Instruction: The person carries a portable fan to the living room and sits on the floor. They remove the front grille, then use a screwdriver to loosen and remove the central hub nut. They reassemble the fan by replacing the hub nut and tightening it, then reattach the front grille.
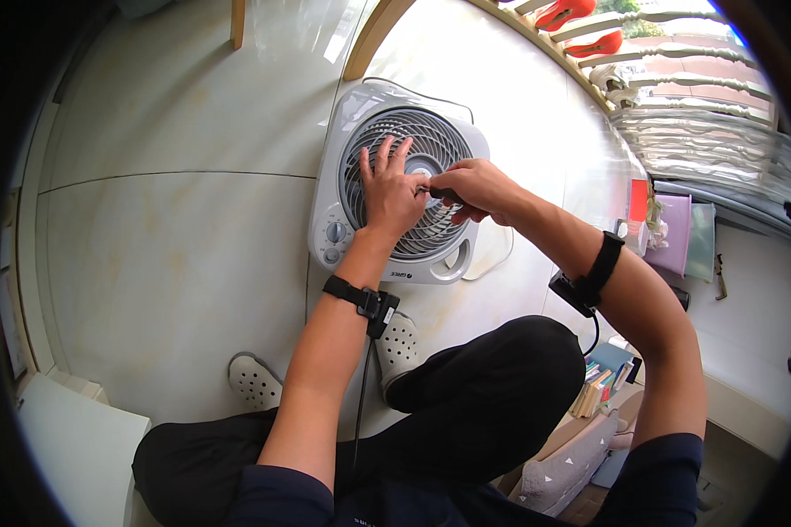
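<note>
A grey box fan lies on the tiled floor, its round grille facing up and two knobs at its left side. My left hand rests on the grille with its fingers spread, its thumb reaching the centre hub. In my right hand is a dark-handled screwdriver, gripped with the fingers closed round it. Its tip points left at the hub beside my left thumb; whether it sits in a screw is hidden.
A cord loops on the floor beside the fan. Wooden legs stand beyond it. Baluster railings are at the far right, books at the lower right. My feet in clogs are close to the fan's near edge.
</note>
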Demonstrator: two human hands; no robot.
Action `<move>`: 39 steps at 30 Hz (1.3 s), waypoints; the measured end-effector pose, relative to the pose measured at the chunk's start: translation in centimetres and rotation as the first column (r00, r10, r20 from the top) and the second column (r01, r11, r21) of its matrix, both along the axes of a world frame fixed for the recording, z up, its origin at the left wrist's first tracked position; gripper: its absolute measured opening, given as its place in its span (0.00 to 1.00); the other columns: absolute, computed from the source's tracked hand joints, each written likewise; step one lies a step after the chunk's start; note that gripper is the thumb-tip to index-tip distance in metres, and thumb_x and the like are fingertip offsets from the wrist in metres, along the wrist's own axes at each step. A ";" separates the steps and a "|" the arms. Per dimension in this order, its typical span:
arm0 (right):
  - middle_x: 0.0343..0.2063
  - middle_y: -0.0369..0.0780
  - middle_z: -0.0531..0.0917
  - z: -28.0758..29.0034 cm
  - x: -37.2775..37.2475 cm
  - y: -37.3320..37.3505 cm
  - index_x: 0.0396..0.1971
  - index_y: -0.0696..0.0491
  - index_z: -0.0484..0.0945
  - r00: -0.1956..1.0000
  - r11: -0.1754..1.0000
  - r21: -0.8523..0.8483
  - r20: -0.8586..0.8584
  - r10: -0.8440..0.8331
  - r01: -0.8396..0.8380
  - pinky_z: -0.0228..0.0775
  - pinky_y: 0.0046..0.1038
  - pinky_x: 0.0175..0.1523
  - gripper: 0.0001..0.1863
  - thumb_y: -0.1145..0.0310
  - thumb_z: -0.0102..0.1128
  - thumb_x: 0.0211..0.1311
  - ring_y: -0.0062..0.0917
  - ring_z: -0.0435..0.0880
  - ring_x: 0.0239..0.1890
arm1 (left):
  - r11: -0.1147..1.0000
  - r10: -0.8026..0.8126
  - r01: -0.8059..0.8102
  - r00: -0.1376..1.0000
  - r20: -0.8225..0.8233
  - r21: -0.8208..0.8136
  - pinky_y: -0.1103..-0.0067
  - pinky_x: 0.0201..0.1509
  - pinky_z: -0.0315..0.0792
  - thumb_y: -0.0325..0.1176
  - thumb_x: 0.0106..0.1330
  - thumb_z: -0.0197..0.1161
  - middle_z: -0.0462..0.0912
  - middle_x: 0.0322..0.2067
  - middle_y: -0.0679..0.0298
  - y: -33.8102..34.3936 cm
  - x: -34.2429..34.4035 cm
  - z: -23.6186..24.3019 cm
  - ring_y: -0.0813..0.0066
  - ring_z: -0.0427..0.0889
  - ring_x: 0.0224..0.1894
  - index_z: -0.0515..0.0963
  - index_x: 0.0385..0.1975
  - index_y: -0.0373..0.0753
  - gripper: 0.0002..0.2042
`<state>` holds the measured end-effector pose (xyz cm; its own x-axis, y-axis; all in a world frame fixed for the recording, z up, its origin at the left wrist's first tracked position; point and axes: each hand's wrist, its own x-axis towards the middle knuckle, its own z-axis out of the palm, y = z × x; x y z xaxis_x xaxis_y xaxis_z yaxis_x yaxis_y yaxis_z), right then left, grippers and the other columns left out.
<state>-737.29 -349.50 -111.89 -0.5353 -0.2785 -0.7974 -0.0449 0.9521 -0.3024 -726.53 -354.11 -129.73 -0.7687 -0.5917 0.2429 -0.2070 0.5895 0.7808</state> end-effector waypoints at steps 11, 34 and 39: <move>0.29 0.47 0.84 1.3 -0.2 0.7 0.45 0.57 0.84 0.528 0.600 0.152 -0.342 0.777 -0.786 0.81 0.39 0.42 0.14 0.66 0.65 0.65 0.39 0.89 0.33 | 1.000 -0.003 0.003 1.000 -0.011 0.021 0.45 0.82 0.43 0.36 0.55 0.77 0.74 0.71 0.59 0.1 0.1 -0.2 0.53 0.61 0.78 0.93 0.30 0.56 0.05; 0.35 0.44 0.83 -0.1 0.1 3.0 0.43 0.52 0.84 0.466 0.534 -0.065 -0.585 0.664 -0.843 0.80 0.41 0.40 0.11 0.68 0.70 0.61 0.43 0.86 0.32 | 1.000 0.007 -0.007 1.000 -0.015 -0.012 0.45 0.83 0.41 0.37 0.55 0.77 0.74 0.71 0.59 0.0 -0.1 -0.3 0.53 0.61 0.78 0.92 0.29 0.56 0.03; 0.35 0.44 0.83 -0.3 0.1 3.3 0.44 0.52 0.84 0.447 0.525 -0.052 -0.599 0.664 -0.850 0.80 0.42 0.41 0.11 0.68 0.70 0.62 0.43 0.86 0.32 | 0.999 -0.024 0.025 1.000 0.005 -0.033 0.44 0.82 0.41 0.37 0.55 0.77 0.73 0.71 0.58 -0.1 -0.2 0.2 0.52 0.61 0.78 0.92 0.34 0.56 0.07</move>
